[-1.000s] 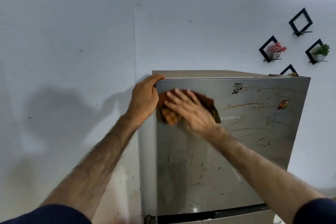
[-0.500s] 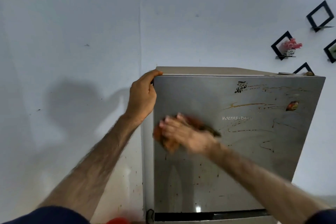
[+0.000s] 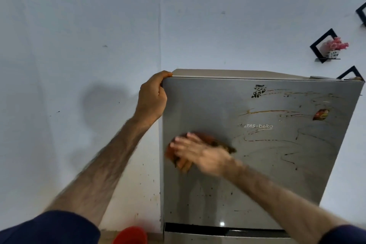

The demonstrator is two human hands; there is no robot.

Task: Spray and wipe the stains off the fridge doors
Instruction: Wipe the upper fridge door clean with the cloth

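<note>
A silver fridge's upper door (image 3: 257,184) fills the right half of the head view. Brown streaks (image 3: 265,112) and dark specks mark its right and lower parts. My left hand (image 3: 152,99) grips the door's top left corner, fingers curled over the edge. My right hand (image 3: 200,154), blurred by motion, presses an orange cloth (image 3: 172,154) flat against the door's left middle with its fingers straight. The cloth sticks out under and around my palm.
White walls meet in a corner just left of the fridge. Black diamond wall shelves (image 3: 324,45), one with a pink flower pot (image 3: 334,47), hang at the upper right. A red object (image 3: 130,235) sits low by the fridge's left foot. The lower door's top (image 3: 217,238) shows at the bottom.
My right hand has slid the cloth down the door, from near the top left corner to the left middle. My left hand has kept its grip on the corner.
</note>
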